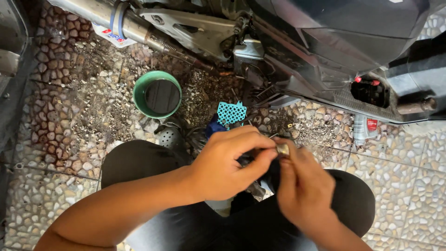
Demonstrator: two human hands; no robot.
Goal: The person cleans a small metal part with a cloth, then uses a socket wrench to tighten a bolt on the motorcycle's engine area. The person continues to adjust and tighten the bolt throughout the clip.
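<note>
Both hands meet in the middle of the view, above my knees in dark trousers. My left hand [227, 162] and my right hand [302, 183] pinch the same small silvery metal part [282, 149] between fingertips. A dark object sits partly hidden under the fingers; I cannot make out what it is. Just beyond the hands lies a teal perforated piece [231, 113] beside a blue rag [213, 126].
A green bowl [157, 94] holding dark liquid stands on the pebbled tile floor [65, 139]. A motorcycle's underside, with its exhaust pipe [134, 28] and black bodywork [334, 42], fills the top. A grey bottle with a red label [364, 128] lies at the right.
</note>
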